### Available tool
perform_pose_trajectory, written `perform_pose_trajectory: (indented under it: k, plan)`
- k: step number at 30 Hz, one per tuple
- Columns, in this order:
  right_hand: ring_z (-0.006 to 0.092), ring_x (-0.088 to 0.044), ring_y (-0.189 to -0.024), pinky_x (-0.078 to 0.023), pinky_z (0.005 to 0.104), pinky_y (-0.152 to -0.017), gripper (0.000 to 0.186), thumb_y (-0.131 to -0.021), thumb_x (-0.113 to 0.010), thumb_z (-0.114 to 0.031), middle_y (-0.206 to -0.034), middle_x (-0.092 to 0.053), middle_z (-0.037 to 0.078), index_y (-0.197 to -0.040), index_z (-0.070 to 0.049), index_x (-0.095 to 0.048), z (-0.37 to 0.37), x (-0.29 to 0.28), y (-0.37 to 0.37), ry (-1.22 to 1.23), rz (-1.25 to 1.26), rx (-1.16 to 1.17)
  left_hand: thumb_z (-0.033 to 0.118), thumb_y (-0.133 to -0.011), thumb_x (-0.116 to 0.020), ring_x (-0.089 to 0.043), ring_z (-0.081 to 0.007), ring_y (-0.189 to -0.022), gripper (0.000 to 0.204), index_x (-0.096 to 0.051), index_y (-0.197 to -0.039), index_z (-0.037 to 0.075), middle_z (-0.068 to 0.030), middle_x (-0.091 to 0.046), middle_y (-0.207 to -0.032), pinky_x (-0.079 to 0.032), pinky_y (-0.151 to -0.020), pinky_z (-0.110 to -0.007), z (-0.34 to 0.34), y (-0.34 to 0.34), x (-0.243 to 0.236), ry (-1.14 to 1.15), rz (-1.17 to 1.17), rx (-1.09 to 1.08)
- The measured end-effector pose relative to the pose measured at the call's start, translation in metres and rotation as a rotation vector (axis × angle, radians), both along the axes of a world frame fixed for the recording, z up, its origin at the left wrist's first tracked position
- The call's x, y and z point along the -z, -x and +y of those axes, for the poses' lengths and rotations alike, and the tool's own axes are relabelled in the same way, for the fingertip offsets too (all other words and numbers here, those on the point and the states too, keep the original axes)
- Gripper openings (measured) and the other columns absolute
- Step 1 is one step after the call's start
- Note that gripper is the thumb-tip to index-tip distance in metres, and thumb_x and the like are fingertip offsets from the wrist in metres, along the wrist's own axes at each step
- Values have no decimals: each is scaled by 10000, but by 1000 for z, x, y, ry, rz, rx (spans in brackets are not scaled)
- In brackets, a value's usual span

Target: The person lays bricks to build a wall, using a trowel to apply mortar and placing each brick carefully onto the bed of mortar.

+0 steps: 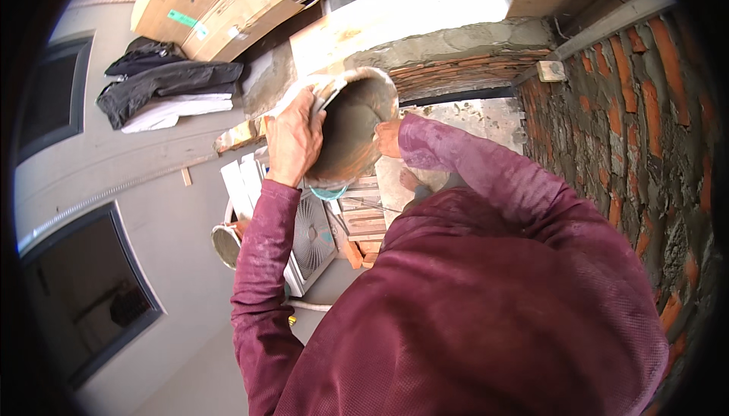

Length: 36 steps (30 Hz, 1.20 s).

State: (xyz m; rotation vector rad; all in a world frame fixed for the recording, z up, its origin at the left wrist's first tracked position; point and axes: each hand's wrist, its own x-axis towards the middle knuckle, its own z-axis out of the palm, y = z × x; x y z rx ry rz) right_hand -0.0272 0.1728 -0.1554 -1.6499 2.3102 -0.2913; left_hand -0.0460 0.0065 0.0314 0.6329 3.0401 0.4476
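A white, mortar-smeared bucket (351, 136) is tilted in front of me with grey residue inside. My left hand (296, 136) is closed on the left side of its rim. My right hand (387, 137) reaches to the bucket's right inner side with fingers curled; what it grips is hidden or too small to make out. Beneath the bucket a turquoise round item (328, 193) shows partly. A bare foot (410, 181) stands on the pale ledge below my right arm.
An air-conditioner unit (310, 243), bricks (358, 253) and a small bucket (225, 247) lie below left. Cardboard boxes (209, 13) and folded clothes (163, 89) sit upper left. A mortar-streaked brick wall (638, 135) runs along the right; windows (83, 298) are at left.
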Motion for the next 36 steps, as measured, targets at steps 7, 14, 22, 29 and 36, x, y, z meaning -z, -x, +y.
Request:
perform_pose_trajectory:
  k: [7,14,22,29,36]
  plan:
    - [120,-479,-568,-380,309,-474,337,-963,-559,-316,-663,-487,16,-1164,-45,-554,39,24,-55,319,-2021,594,106,-827,-637,-647,-402,-812,339,-583,-1153,31,-233,-654,-879,-501,-710,-454,18,-29,26,10,-191,-110]
    - [97,-428,-511,-297,266,-372,271,-954,-559,-265,-717,-463,9,-1156,-85,-536,44,18,-62,472,-2169,549,155,-876,-636,-589,-205,-646,260,-588,-1081,2,-139,-630,-783,-473,-650,-325,0,-75,43,-226,-200,-504]
    - [68,-443,-502,-318,231,-367,286,-956,-554,-248,-691,-468,-7,-1192,-89,-525,85,21,-25,331,-2165,639,149,-899,-650,-446,-96,-716,194,-522,-882,3,-20,-524,-777,-410,-628,-274,-39,-105,147,-731,-146,-905]
    - [61,-462,-485,-342,201,-356,280,-928,-614,-274,-697,-503,-26,-1128,-89,-548,118,-3,49,325,-1982,709,59,-919,-614,-571,-92,-686,39,-576,-926,53,-7,-627,-844,-459,-611,-246,-29,-114,241,-1399,-321,-1332]
    - [42,-470,-492,-372,180,-350,309,-923,-633,-261,-706,-505,-13,-1126,-58,-519,132,-21,103,351,-1832,721,93,-888,-664,-478,-85,-638,131,-564,-934,21,6,-557,-762,-404,-568,-261,-34,-92,265,-1070,-159,-1223]
